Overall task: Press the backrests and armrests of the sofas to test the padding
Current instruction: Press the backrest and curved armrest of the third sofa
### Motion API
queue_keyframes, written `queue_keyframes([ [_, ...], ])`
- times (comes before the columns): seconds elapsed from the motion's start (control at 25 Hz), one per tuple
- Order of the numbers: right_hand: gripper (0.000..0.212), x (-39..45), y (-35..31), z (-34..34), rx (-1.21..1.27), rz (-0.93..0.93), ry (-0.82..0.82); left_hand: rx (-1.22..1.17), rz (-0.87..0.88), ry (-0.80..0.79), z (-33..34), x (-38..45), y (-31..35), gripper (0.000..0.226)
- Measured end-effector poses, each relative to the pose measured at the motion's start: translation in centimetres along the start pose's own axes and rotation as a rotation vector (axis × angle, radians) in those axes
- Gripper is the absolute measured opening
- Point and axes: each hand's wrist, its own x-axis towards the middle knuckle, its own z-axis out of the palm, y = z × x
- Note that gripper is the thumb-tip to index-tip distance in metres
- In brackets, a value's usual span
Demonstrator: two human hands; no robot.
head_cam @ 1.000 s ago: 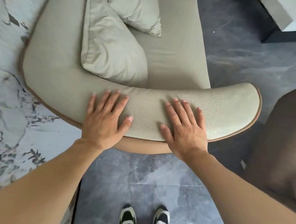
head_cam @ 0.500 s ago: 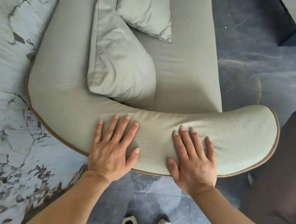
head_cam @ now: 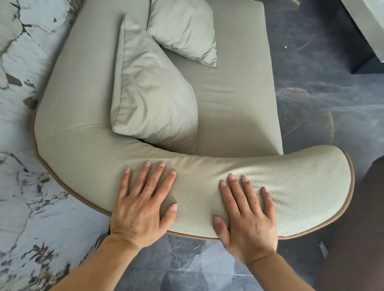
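Observation:
A pale green-grey sofa (head_cam: 234,98) fills the middle of the view, seen from above. Its curved, pebble-textured armrest (head_cam: 296,187) with brown piping arcs across the near side. My left hand (head_cam: 141,203) lies flat on the armrest's middle, fingers spread. My right hand (head_cam: 247,218) lies flat beside it to the right, fingers spread, the padding dented around its fingertips. Neither hand holds anything. Two matching cushions rest on the seat: a large one (head_cam: 149,93) against the backrest and a smaller one (head_cam: 185,25) behind it.
A white marble-pattern wall (head_cam: 9,134) runs along the left, tight against the sofa's back. Dark grey stone floor (head_cam: 337,71) lies to the right and below. A dark brown upholstered piece (head_cam: 366,223) stands at the right edge. A pale block (head_cam: 378,28) sits top right.
Both hands stay flat on the armrest in about the same spots. My head has tilted up and forward, so the sofa sits lower in view and my shoes have dropped out of sight.

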Motion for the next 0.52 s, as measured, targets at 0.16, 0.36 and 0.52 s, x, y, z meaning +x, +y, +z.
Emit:
queue_keyframes([
  [0.16, 0.069, 2.0, 0.4, 0.1, -0.001, 0.007, 0.013, 0.008, 0.005, 0.026, 0.1, 2.0, -0.6, 0.069],
  [0.36, 0.069, 4.6, 0.8, 0.3, -0.004, 0.011, 0.024, 0.004, 0.006, 0.073, 0.2, 4.5, -1.3, 0.067],
  [0.52, 0.068, 6.9, 1.3, 0.5, -0.005, 0.016, 0.03, 0.003, 0.008, 0.115, 0.4, 6.9, -2.0, 0.066],
])
